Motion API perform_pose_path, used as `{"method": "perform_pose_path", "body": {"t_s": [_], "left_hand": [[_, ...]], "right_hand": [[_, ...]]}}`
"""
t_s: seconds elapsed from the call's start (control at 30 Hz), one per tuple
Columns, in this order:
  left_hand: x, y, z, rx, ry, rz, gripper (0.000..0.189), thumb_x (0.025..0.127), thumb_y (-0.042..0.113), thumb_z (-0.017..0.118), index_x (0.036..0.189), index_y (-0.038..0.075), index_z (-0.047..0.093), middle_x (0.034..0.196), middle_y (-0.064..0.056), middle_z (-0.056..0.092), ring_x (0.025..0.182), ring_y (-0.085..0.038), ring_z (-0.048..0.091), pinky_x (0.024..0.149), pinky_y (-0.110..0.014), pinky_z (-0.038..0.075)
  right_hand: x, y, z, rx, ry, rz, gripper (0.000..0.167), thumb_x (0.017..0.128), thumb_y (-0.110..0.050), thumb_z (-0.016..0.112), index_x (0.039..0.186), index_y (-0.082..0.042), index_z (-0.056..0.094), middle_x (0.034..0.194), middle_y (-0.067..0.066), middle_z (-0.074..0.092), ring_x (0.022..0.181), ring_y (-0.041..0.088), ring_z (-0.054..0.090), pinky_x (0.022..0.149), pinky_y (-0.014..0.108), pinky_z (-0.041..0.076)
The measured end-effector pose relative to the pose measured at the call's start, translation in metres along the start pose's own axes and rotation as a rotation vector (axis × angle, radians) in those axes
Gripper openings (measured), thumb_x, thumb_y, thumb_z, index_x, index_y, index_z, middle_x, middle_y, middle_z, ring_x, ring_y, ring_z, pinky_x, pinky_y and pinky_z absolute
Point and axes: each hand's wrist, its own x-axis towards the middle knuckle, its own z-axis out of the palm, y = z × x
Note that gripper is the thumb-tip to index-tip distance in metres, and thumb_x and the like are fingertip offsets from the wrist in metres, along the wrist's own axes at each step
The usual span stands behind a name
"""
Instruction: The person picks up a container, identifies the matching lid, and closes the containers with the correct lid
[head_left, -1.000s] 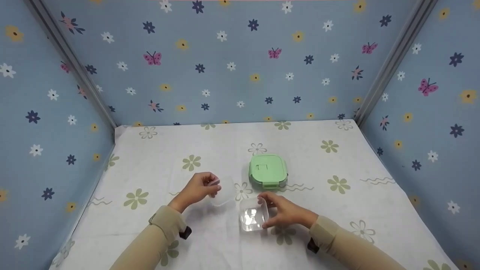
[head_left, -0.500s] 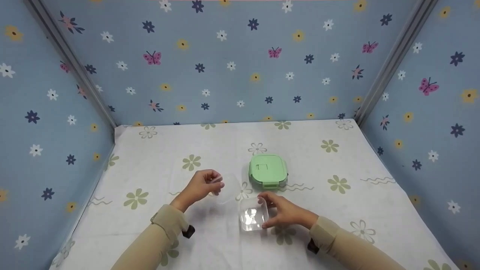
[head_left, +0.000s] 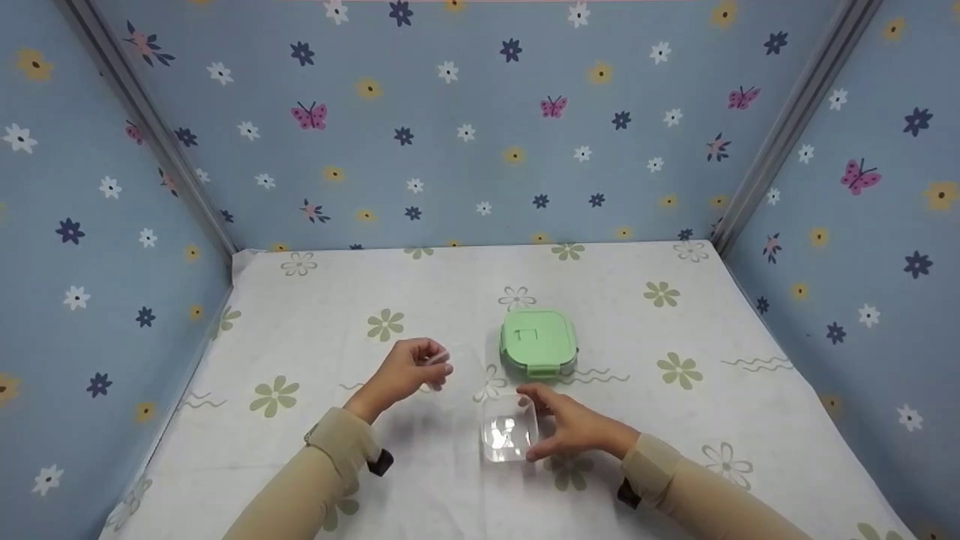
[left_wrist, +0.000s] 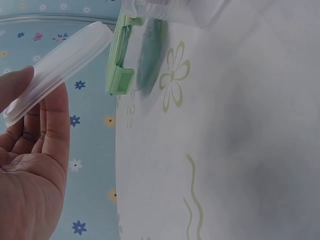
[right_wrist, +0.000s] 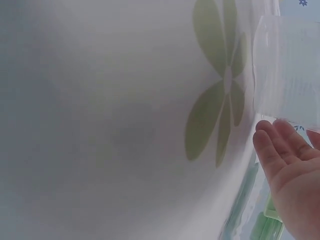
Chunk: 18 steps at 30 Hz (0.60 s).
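Observation:
My left hand [head_left: 401, 376] pinches a thin, translucent plastic lid [left_wrist: 62, 62] between thumb and fingers, raised left of the container. In the head view the lid nearly vanishes against the white cloth. A small, square, clear plastic container [head_left: 508, 435] sits uncovered on the cloth. Round its right side, my right hand [head_left: 576, 426] holds it, with fingertips at the far corner and thumb at the near one. The right wrist view shows fingers against the lower wall of the container [right_wrist: 285, 70].
Just behind the container stands a lunch box [head_left: 538, 337] with a green clip-on lid. A white flowered cloth [head_left: 315, 480] covers the table. Blue patterned walls [head_left: 450, 150] enclose the back and both sides.
My left hand has moved slightly right and up with the lid, whose tilt has changed. My right hand and the container have stayed in place.

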Motion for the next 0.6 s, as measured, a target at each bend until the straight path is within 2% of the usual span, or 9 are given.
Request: {"method": "perform_pose_path", "body": {"t_s": [0.1,0.27,0.6], "left_hand": [[0.001,0.0,0.0,-0.004,0.002,-0.005,0.014,0.099,0.006,0.075,0.106,-0.004,0.069,0.088,-0.001,0.073,0.076,-0.013,0.071,0.072,-0.026,0.063],[0.001,0.003,0.002,-0.013,0.0,-0.007,0.013,0.098,0.005,0.075,0.106,-0.003,0.069,0.087,-0.001,0.073,0.075,-0.013,0.071,0.071,-0.026,0.063],[0.003,0.008,0.014,-0.049,-0.047,0.005,0.02,0.099,0.003,0.075,0.11,-0.011,0.066,0.088,0.0,0.071,0.076,-0.012,0.071,0.071,-0.025,0.064]], "right_hand": [[0.0,-0.002,-0.002,-0.002,-0.003,-0.012,0.108,0.082,-0.028,0.097,0.165,0.001,0.035,0.156,0.024,0.055,0.143,0.043,0.056,0.123,0.063,0.042],[0.001,-0.006,-0.007,0.015,0.035,-0.026,0.101,0.085,-0.025,0.094,0.163,0.005,0.037,0.153,0.027,0.056,0.14,0.045,0.058,0.121,0.064,0.044],[0.004,-0.015,-0.016,0.036,0.101,-0.044,0.088,0.091,-0.029,0.089,0.157,0.009,0.044,0.147,0.031,0.059,0.135,0.045,0.06,0.12,0.064,0.046]]}}
